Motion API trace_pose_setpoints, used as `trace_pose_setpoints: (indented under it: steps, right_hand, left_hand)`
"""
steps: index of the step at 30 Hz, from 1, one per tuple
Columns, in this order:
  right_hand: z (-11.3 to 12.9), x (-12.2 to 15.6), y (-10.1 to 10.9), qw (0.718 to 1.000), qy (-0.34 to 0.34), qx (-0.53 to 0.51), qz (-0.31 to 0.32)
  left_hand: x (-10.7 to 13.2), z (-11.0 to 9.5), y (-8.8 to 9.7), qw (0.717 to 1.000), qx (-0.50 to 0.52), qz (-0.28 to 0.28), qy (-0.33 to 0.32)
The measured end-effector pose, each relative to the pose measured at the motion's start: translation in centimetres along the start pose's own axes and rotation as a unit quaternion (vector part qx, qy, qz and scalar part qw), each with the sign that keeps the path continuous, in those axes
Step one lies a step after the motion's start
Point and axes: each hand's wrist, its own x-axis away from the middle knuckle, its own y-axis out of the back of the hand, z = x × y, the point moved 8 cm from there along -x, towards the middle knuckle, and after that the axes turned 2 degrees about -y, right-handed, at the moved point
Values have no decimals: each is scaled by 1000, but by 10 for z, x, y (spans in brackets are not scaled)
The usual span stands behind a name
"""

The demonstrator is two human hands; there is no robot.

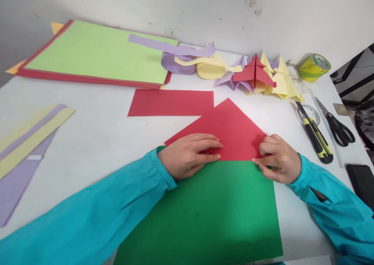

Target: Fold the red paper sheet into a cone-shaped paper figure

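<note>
A sheet of red paper (pixel 230 130), folded to a triangle with its point facing away from me, lies over the far part of a green sheet (pixel 210 214). My left hand (pixel 189 154) rests on the triangle's left side, fingers stretched out and pressing down near its straight near edge. At the right corner, my right hand (pixel 277 158) has its fingers curled in and pinched on the red paper. That corner is partly hidden by the fingers. Just beyond the triangle's left slope is a red paper strip (pixel 171 102).
Stacked coloured sheets (pixel 96 55) lie back left, with curled paper strips (pixel 178 62) beside them. Folded paper planes (pixel 255 72) and yellow tape (pixel 314 67) stand by the wall. A box cutter (pixel 315 134), scissors (pixel 336 125) and black phone (pixel 360 183) lie right; more strips (pixel 32 144) left.
</note>
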Motion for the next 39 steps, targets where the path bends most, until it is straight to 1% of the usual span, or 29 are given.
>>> trace_pose_setpoints:
  steps: [6,12,15,22,25,28,31,33,34,36,39]
  right_hand:
    - [-8,14,6,1000,-22,-11,-2]
    - [-16,20,9,999,-39,-37,7]
    - [-18,19,10,998,-35,-53,26]
    - [-24,22,10,993,-33,-62,94]
    - [-28,24,10,991,-33,-75,103]
    - [-31,23,13,988,-33,-124,88]
    - [-29,16,18,986,-46,-158,34]
    - [-21,8,15,991,-47,-123,7]
    - [-13,2,10,995,-32,-92,4]
    - [1,-11,-2,1000,-15,-25,9]
    - [18,-32,-21,998,14,47,37]
  left_hand:
    - [0,1,1,1000,11,9,25]
    - [2,1,0,1000,5,4,-3]
    - [1,2,0,1000,5,7,-5]
    - [0,3,0,1000,11,-9,-8]
    - [-1,2,1,1000,7,-17,-16]
    - [-4,-1,4,999,-6,-26,-26]
    - [-8,-2,4,1000,-16,-14,-22]
    - [-9,-2,3,999,-21,-10,-22]
    - [-9,-2,3,999,-23,-11,-23]
    - [-9,-2,4,999,-28,-17,-24]
    - [-10,-3,4,999,-32,0,-17]
